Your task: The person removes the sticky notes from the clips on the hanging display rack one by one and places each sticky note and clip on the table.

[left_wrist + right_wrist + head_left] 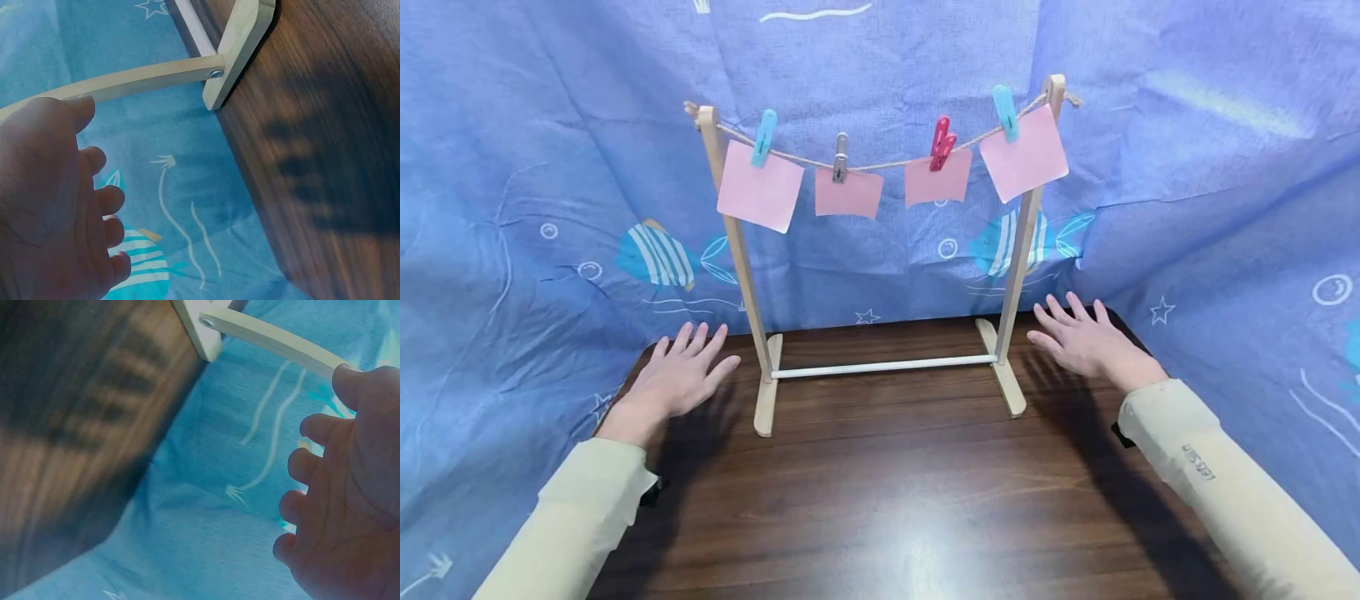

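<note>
A wooden stand (741, 258) holds a sagging string (805, 160) between its two posts. Four pink paper pieces hang there, the outer left sheet (760, 187) and outer right sheet (1030, 158) larger than the small left one (850, 196) and small right one (936, 182). Clothespins grip them: blue (765, 137), grey (840, 158), red (942, 146) and another blue (1005, 112). To the left of the stand my left hand (677, 375) hovers over the table with fingers spread, holding nothing. My right hand (1086, 337) does likewise on the right side.
A white rod (883, 366) joins the stand's wooden feet, low over the dark wooden table (880, 483). Blue fish-print cloth (880, 275) hangs behind and along both sides. Each hand's shadow falls on the tabletop.
</note>
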{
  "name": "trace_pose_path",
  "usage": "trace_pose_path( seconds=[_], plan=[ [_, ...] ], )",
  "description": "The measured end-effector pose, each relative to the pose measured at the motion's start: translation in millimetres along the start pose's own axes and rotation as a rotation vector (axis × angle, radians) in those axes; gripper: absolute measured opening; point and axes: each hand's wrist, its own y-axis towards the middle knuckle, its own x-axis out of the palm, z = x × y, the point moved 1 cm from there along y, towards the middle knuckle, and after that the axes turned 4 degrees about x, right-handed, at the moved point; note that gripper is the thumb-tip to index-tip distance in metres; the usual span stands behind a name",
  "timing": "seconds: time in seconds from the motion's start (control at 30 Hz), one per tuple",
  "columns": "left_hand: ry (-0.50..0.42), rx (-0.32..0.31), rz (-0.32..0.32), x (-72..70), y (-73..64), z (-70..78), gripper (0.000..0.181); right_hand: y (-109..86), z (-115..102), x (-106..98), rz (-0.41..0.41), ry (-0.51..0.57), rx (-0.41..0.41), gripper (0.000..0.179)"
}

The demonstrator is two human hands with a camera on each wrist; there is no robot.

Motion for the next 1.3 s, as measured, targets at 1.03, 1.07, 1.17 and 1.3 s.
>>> trace_pose_path(
  seconds=[1.03,1.07,1.17,1.3],
  plan=[
    [-0.728,0.158,-0.176,-133.8,-8.5,45.5,0.065,11.1,-116.2,-154.5,-0.551,0.412,-0.344,0.067],
    [-0.779,0.157,-0.163,-135.1,-7.8,48.0,0.064,14.4,-121.7,-156.8,-0.541,0.433,-0.364,0.065],
    [-0.949,0.162,-0.130,-138.8,-5.4,55.0,0.062,22.4,-138.8,-164.0,-0.500,0.518,-0.434,0.060],
    [-1.142,0.198,-0.101,-141.8,-0.7,62.6,0.063,25.9,-162.6,-173.9,-0.437,0.652,-0.540,0.053]
  ],
)
